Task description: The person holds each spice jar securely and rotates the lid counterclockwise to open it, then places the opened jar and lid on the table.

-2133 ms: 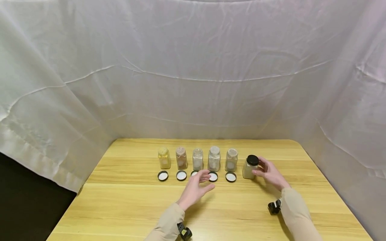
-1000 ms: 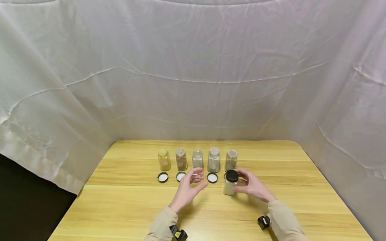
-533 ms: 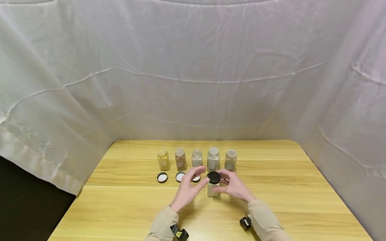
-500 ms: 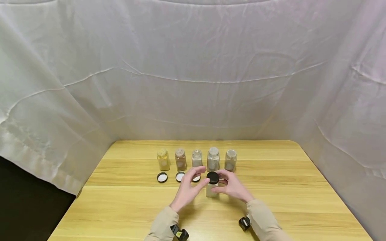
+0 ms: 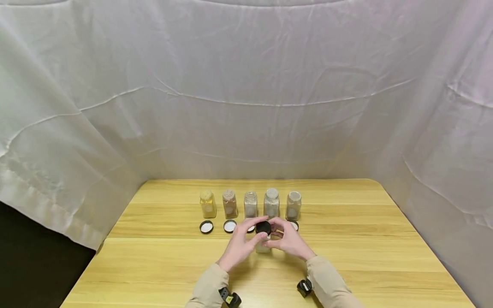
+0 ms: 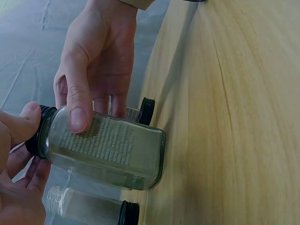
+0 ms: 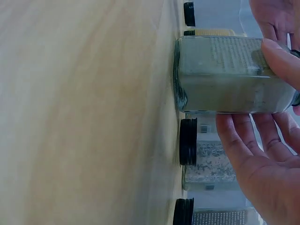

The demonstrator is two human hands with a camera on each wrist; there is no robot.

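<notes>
A square glass jar (image 5: 263,247) of pale powder stands upright between my hands, close over the table; its black lid (image 5: 263,228) is on. My right hand (image 5: 289,243) grips the jar's body, thumb on the printed side in the left wrist view and fingers on the opposite side. My left hand (image 5: 239,244) is at the top, its thumb and fingers around the lid. In the right wrist view the jar body (image 7: 220,75) lies across the picture, with my right palm and fingers (image 7: 241,145) along one side. The lid is mostly cut off there.
Behind my hands stands a row of lidless jars: yellow (image 5: 208,206), brown (image 5: 230,205) and several paler ones, such as the rightmost jar (image 5: 293,207). Black lids lie white side up before them, including the leftmost lid (image 5: 206,227). Grey cloth (image 5: 246,128) surrounds the wooden table (image 5: 161,265).
My right hand has brought the jar from the right end of the row leftward to the middle front. My left hand, earlier apart with loose fingers, now holds its lid.
</notes>
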